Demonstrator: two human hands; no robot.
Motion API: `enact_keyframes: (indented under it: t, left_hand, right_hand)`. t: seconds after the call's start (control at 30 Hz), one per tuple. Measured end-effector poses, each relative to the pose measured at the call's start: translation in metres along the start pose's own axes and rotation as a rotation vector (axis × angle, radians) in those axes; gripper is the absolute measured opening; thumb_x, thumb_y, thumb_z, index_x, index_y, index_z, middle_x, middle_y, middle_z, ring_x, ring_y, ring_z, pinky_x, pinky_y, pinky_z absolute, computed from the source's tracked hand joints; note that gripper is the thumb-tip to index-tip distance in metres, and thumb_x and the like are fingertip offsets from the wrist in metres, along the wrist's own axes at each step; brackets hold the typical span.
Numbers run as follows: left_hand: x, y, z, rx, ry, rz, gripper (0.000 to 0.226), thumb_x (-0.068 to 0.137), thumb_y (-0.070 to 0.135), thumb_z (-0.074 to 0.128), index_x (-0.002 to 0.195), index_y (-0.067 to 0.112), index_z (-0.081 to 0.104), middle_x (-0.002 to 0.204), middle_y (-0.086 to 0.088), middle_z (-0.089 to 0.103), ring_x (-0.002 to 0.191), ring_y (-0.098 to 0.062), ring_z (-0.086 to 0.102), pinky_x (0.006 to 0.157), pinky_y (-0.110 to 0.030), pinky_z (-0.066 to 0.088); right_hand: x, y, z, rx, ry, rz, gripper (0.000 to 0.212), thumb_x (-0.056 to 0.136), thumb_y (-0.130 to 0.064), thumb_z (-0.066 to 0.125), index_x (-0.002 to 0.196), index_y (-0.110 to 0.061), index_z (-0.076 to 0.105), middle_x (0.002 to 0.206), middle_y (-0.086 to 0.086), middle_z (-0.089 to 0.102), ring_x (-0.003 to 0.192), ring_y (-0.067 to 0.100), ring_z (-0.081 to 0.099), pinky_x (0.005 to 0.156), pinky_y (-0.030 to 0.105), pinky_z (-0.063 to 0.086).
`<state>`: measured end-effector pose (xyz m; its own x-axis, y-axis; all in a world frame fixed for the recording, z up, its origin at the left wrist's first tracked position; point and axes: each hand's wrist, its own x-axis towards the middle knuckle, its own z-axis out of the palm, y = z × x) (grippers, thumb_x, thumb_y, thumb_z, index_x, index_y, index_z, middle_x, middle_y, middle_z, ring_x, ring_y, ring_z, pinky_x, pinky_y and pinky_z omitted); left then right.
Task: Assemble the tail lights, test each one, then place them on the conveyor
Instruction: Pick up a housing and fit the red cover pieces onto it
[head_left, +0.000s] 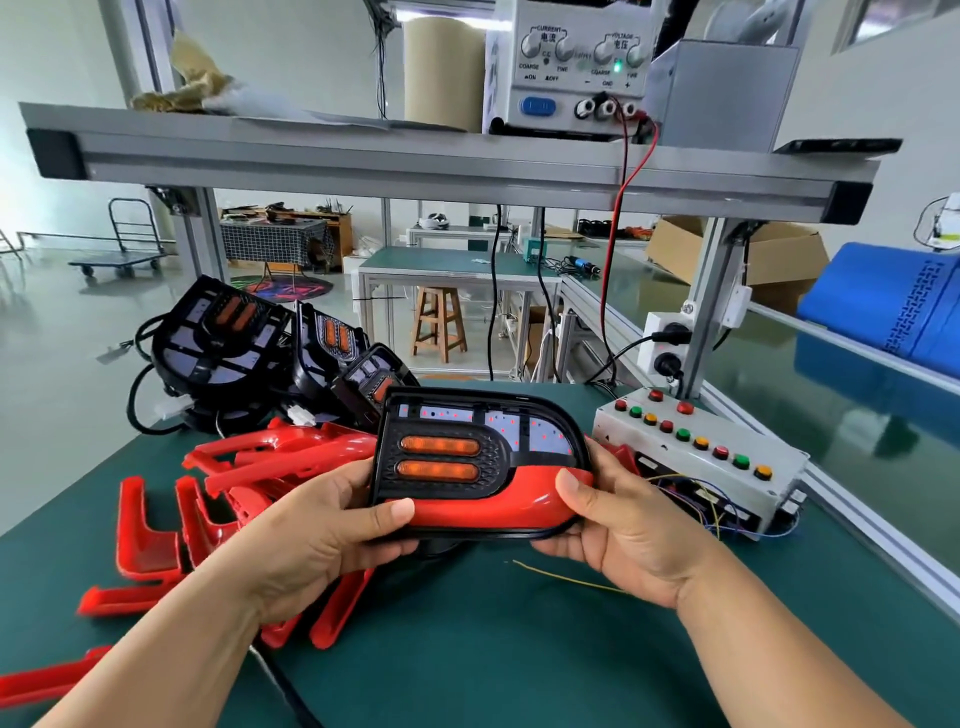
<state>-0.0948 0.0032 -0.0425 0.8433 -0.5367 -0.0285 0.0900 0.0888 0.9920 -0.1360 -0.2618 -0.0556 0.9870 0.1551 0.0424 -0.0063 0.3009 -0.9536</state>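
Both bare forearms reach forward and converge. The left hand (322, 525) and right hand (618, 525) each grip one end of the tail light (441, 460), thumbs on its front

"current", "voltage", "coarse" on power supply (571, 73)

Bare green bench mat (519, 649) in front, heaped red plastic lens covers (218, 499) crowding left, grey push-button test box (727, 467) blocking right, stacked black tail-light housings (249, 348) behind
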Motion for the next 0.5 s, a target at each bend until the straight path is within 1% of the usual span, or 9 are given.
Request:
enact_keyframes:
  t: [0.07, 0.1, 0.13, 0.17, 0.2, 0.27, 0.4, 0.5]
  left_hand:
    - [-0.0015, 0.0009, -0.0038, -0.014, -0.022, -0.012, 0.069, 0.041, 0.034, 0.098, 0.104, 0.017, 0.074, 0.110, -0.011, 0.072, 0.088, -0.022, 0.072, 0.061, -0.020, 0.057]
    - [-0.0018, 0.0008, -0.0053, -0.022, -0.024, -0.019, 0.059, 0.051, 0.028, 0.095, 0.105, 0.016, 0.074, 0.111, -0.012, 0.071, 0.090, -0.023, 0.072, 0.061, -0.021, 0.057]
    - [-0.0020, 0.0006, -0.0064, -0.028, -0.021, -0.024, 0.047, 0.062, 0.022, 0.087, 0.106, 0.014, 0.073, 0.112, -0.012, 0.071, 0.091, -0.024, 0.072, 0.061, -0.021, 0.058]
    - [-0.0024, 0.0007, -0.0070, -0.029, -0.017, -0.028, 0.040, 0.069, 0.018, 0.078, 0.109, 0.013, 0.072, 0.112, -0.012, 0.071, 0.091, -0.024, 0.072, 0.062, -0.021, 0.058]
    - [-0.0026, 0.0003, -0.0079, -0.018, -0.016, -0.030, 0.040, 0.072, 0.015, 0.073, 0.112, 0.013, 0.070, 0.113, -0.012, 0.071, 0.092, -0.024, 0.071, 0.063, -0.021, 0.058]
    - [-0.0025, -0.0004, -0.0085, 0.013, -0.026, -0.023, 0.041, 0.074, 0.014, 0.069, 0.115, 0.013, 0.068, 0.114, -0.011, 0.070, 0.095, -0.025, 0.071, 0.066, -0.022, 0.058]
    - [-0.0015, -0.0016, -0.0035, 0.059, -0.006, 0.023, 0.037, 0.072, 0.017, 0.070, 0.109, 0.017, 0.069, 0.110, -0.009, 0.072, 0.092, -0.021, 0.071, 0.065, -0.020, 0.056]
    - [0.0001, -0.0023, -0.0014, 0.101, 0.026, 0.050, 0.040, 0.072, 0.019, 0.069, 0.112, 0.016, 0.067, 0.107, -0.007, 0.073, 0.092, -0.021, 0.072, 0.065, -0.021, 0.057]
  right_hand:
    - [-0.0008, -0.0003, 0.0000, 0.010, -0.004, 0.003, 0.052, 0.077, -0.016, 0.067, 0.126, -0.025, 0.053, 0.108, 0.008, 0.072, 0.093, 0.028, 0.070, 0.070, 0.037, 0.059]
    - [-0.0007, 0.0006, 0.0005, -0.001, 0.006, 0.001, 0.052, 0.075, -0.017, 0.068, 0.125, -0.023, 0.054, 0.107, 0.008, 0.072, 0.092, 0.027, 0.071, 0.069, 0.037, 0.059]
    - [-0.0002, 0.0018, 0.0012, -0.013, 0.019, 0.002, 0.052, 0.074, -0.018, 0.069, 0.124, -0.021, 0.055, 0.106, 0.009, 0.073, 0.090, 0.027, 0.071, 0.069, 0.036, 0.059]
    - [-0.0001, 0.0023, 0.0022, -0.024, 0.029, 0.003, 0.051, 0.073, -0.018, 0.069, 0.122, -0.018, 0.057, 0.103, 0.009, 0.073, 0.087, 0.026, 0.071, 0.068, 0.036, 0.059]
    - [-0.0003, 0.0025, 0.0032, -0.033, 0.036, 0.002, 0.050, 0.071, -0.019, 0.070, 0.120, -0.016, 0.058, 0.100, 0.009, 0.073, 0.084, 0.025, 0.071, 0.067, 0.034, 0.060]
    - [-0.0005, 0.0023, 0.0041, -0.045, 0.048, 0.000, 0.049, 0.070, -0.019, 0.071, 0.117, -0.014, 0.059, 0.097, 0.009, 0.074, 0.081, 0.024, 0.071, 0.066, 0.033, 0.060]
    - [-0.0015, 0.0009, 0.0034, -0.048, 0.059, -0.012, 0.051, 0.071, -0.014, 0.070, 0.121, -0.015, 0.058, 0.103, 0.010, 0.073, 0.087, 0.028, 0.070, 0.070, 0.037, 0.060]
    - [-0.0008, 0.0006, 0.0048, -0.051, 0.074, -0.032, 0.053, 0.071, -0.013, 0.070, 0.123, -0.015, 0.058, 0.108, 0.013, 0.072, 0.091, 0.030, 0.070, 0.071, 0.039, 0.060]
